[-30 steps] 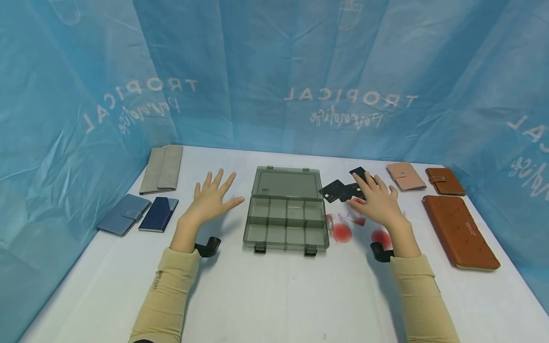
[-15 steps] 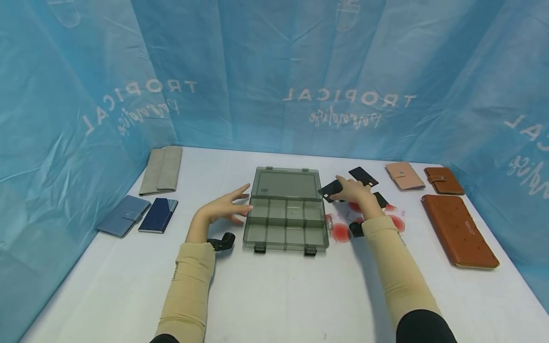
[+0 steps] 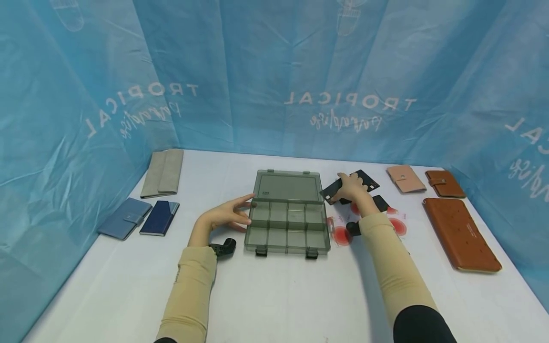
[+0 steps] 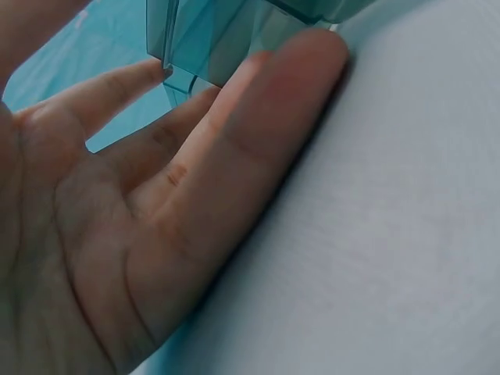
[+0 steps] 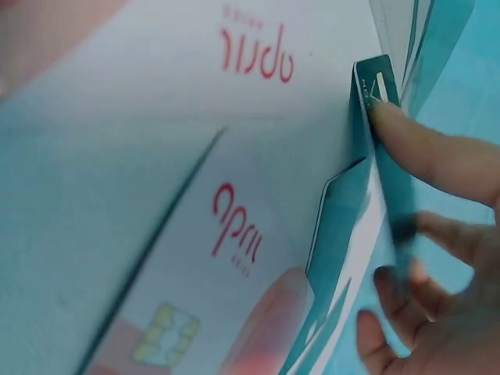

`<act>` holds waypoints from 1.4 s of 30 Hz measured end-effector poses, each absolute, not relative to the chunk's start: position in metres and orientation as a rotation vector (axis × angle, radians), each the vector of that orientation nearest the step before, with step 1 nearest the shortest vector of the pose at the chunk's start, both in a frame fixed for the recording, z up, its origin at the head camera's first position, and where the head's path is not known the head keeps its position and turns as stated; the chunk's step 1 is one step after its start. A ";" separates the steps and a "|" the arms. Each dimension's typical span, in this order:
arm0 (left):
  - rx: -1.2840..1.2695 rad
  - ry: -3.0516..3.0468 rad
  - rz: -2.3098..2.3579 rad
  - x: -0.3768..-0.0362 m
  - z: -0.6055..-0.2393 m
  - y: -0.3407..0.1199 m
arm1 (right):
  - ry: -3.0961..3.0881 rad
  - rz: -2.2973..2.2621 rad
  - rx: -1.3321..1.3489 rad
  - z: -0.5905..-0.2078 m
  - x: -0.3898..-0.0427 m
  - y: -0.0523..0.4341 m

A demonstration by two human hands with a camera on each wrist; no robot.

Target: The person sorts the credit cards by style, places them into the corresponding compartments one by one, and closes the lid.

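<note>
My right hand [image 3: 350,187] pinches a black chip card [image 3: 331,189] between thumb and fingers, just right of the clear grey compartment box [image 3: 286,234]. In the right wrist view the card [image 5: 387,148] stands on edge, tilted up from the cards around it. My left hand [image 3: 225,214] rests with extended fingers at the left wall of the box. Its fingertips meet the clear plastic [image 4: 203,39] in the left wrist view. The box lies with its lid [image 3: 288,185] folded back, and nothing shows in its compartments.
Another black card [image 3: 368,180] lies behind my right hand. White-and-red cards [image 3: 341,236] marked "april" spread beneath it. Pink [image 3: 406,178], brown [image 3: 446,183] and long brown [image 3: 461,233] wallets lie right; grey [image 3: 163,172], blue [image 3: 124,218] and navy [image 3: 158,218] ones lie left.
Both hands have come down from spread fingers above the table. The left reached the box's left side; the right moved left to the black cards and lifted one up by its edge.
</note>
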State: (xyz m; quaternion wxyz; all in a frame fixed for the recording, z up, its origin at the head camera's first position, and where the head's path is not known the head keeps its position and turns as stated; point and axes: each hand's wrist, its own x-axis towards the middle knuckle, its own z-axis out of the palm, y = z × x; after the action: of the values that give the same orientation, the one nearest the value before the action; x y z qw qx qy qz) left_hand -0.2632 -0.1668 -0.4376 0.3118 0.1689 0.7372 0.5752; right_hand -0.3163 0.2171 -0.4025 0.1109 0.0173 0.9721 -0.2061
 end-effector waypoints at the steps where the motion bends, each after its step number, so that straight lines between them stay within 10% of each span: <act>1: 0.439 1.945 1.521 -0.263 -0.438 -0.167 | 2.866 -0.687 0.070 -0.402 -0.316 0.218; 20: 0.430 1.939 1.539 -0.264 -0.441 -0.166 | 2.644 -1.601 -0.003 -0.350 -0.293 0.181; 42: 0.420 1.893 1.571 -0.263 -0.441 -0.165 | 2.546 -0.938 -0.494 -0.363 -0.272 0.084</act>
State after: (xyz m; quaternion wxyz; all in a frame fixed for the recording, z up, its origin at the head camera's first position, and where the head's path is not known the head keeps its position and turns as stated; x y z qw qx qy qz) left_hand -0.2634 -0.1648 -0.4408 0.3172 0.1596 0.7194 0.5970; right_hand -0.2718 0.0841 -0.3629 0.1904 -0.1760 0.9062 -0.3340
